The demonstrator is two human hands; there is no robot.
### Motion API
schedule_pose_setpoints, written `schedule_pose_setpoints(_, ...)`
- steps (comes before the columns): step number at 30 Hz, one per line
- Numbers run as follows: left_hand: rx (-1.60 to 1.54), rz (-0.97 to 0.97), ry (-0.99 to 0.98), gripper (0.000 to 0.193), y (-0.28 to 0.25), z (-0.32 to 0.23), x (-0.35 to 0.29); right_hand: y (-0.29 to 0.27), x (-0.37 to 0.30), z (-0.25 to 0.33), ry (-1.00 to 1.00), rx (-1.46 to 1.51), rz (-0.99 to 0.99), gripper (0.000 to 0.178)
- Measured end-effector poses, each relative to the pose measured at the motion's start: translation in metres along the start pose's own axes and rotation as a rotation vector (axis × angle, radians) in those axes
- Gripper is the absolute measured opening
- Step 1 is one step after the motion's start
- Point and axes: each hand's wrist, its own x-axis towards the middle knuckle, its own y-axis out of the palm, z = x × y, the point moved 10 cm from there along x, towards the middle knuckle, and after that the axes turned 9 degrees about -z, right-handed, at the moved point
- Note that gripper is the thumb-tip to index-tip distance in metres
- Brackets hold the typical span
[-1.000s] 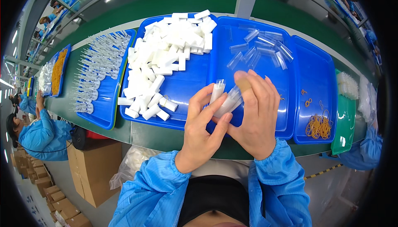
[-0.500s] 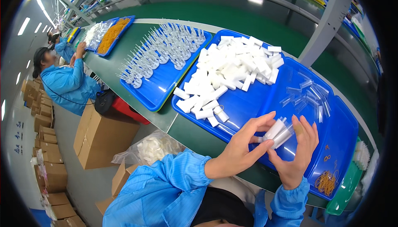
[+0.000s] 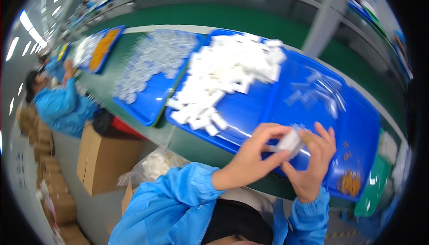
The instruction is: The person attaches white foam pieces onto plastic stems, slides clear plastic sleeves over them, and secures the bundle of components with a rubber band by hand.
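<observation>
A small bundle of white blocks and clear plastic tubes [image 3: 289, 144], blurred by motion, is held between my hands above the near edge of the blue tray. My left hand [image 3: 252, 158] pinches its left side between thumb and fingers. On the other side, the bent fingers and thumb of my right hand [image 3: 313, 162] close round it, with other fingertips raised. Loose white blocks [image 3: 228, 66] are heaped in the tray's left part. Clear tubes [image 3: 319, 90] lie scattered in the part beyond my hands.
Orange rubber bands [image 3: 350, 183] sit in the near right of the tray. At left stands a blue tray of clear plastic pieces [image 3: 156, 57]. A co-worker [image 3: 60, 106] works farther left, by a cardboard box [image 3: 105, 153]. A metal post [image 3: 328, 19] rises behind the table.
The view has swung, shifting the table and trays leftward and blurring them. My right hand's fingers have bent in closer over the bundle, which stays between my hands.
</observation>
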Motion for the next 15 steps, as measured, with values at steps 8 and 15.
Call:
schedule_pose_setpoints(8,-0.235,-0.025,-0.056,0.026,-0.01,0.012,0.007,0.005,-0.001,-0.007,0.062,0.336,0.068,0.07)
schedule_pose_setpoints(15,0.031,-0.076,0.124,0.028,-0.018,-0.012,0.006,0.0,0.047,-0.114,-0.021,-0.263,0.11,0.031)
